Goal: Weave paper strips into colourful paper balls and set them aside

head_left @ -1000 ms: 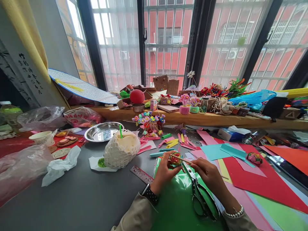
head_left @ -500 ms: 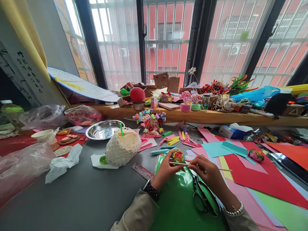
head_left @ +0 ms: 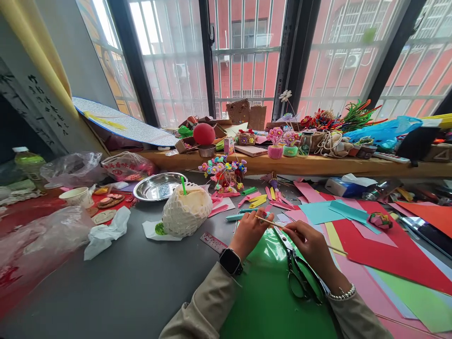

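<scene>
My left hand (head_left: 250, 233) is closed, back of the hand up, around a small folded-paper flower. Only a scrap of its red shows past my fingers, which hide the rest. A thin wooden stick (head_left: 337, 250) runs from the left fingers down to the right. My right hand (head_left: 308, 242) pinches that stick near its middle, with the long end sticking out behind the hand. Below both hands, black-handled scissors (head_left: 295, 270) lie on a shiny green sheet (head_left: 268, 296). A second paper flower (head_left: 380, 220) rests on red paper at the right.
Coloured paper sheets (head_left: 377, 249) cover the right side. A ruler (head_left: 213, 242) lies left of my left wrist. Farther left stand a wrapped coconut (head_left: 187, 212) with a green straw and a metal plate (head_left: 150, 188). Small crafts crowd the wooden sill (head_left: 226, 167) behind.
My left hand has turned over, so its back and the watch face now show and the paper flower is largely covered. The stick's tip now lies at the left fingers.
</scene>
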`<state>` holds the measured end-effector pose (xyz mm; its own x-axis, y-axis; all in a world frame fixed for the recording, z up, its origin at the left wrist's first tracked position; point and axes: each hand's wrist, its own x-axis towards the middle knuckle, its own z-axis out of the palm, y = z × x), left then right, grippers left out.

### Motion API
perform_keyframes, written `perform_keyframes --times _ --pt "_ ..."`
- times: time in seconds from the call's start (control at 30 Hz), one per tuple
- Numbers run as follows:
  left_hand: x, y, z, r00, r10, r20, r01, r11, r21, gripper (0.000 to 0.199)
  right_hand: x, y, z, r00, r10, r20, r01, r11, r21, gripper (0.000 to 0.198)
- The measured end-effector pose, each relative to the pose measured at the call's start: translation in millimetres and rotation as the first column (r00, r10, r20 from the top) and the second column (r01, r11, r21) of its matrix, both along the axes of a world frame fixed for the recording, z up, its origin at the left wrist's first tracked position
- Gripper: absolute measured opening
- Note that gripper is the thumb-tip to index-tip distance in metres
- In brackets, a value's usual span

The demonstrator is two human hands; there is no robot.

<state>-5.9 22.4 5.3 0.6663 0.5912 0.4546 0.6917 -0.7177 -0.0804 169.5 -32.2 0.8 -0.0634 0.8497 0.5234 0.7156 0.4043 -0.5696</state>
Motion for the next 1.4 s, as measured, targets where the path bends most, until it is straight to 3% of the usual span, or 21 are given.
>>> perform_keyframes --times 0.43,0.6,0.7,0.8,0.9,0.97,1.27,1.4 --pt "3 3 -13.0 0.996 -0.009 0.091 0.016 0.997 -0.074 0.040 -1 -1 3 0.999 -0.040 -0.011 0.041 0.997 0.061 0.020" --pt "2 6 -16.3 0.945 0.051 0.324 0.039 0.963 -0.267 0.052 1 1 2 0.997 -0.013 -0.076 0.018 0.997 0.071 0.019" --pt "4 5 -13.9 0.813 0.140 0.566 0.190 0.854 -0.485 0.056 2 0 4 0.995 0.003 -0.104 0.005 0.997 0.072 0.018" --pt "8 2 -13.0 0.667 0.224 0.710 0.445 0.645 -0.622 0.058 2 -2 9 0.991 0.034 -0.127 -0.024 0.997 0.075 0.016" --pt "10 2 -13.5 0.528 0.297 0.796 0.670 0.430 -0.605 0.059 0 -4 12 0.989 0.090 -0.114 -0.087 0.996 0.036 0.017" --pt "11 2 -12.4 0.464 0.343 0.817 0.742 0.352 -0.570 0.059 -1 -4 12 0.988 0.125 -0.091 -0.124 0.992 0.014 0.018" --pt "8 -3 -7.5 0.480 0.385 0.789 0.774 0.237 -0.587 0.062 -4 -2 9 0.996 0.084 -0.003 -0.084 0.996 0.036 0.015" --pt "7 0 -11.6 0.505 0.370 0.780 0.768 0.221 -0.602 0.060 -1 -1 8 0.996 0.088 0.019 -0.088 0.996 0.005 0.016"
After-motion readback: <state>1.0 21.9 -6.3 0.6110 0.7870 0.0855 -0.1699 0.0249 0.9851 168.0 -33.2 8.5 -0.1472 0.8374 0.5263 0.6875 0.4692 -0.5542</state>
